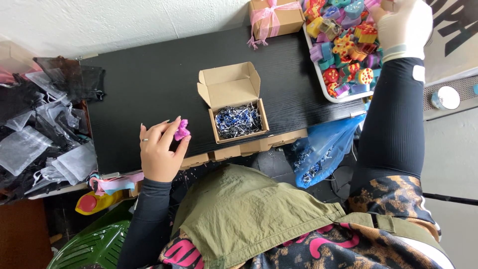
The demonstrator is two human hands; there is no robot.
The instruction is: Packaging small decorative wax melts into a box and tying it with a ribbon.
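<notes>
The left hand (158, 152) pinches a small pink-purple shaped piece (181, 130) between thumb and fingertips, just above the black table (149, 84), at about eight o'clock from the open cardboard box (234, 102) filled with shredded dark paper. The right hand (404, 24) reaches to one o'clock over the white tray (323, 84) of colourful shaped pieces; whether its fingers grip anything cannot be told. A ribbon-tied gift box (276, 19) sits at twelve o'clock, mesh pouches (45, 124) at nine

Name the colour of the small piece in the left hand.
Pink-purple piece, pinched by the left hand; head view.
</notes>
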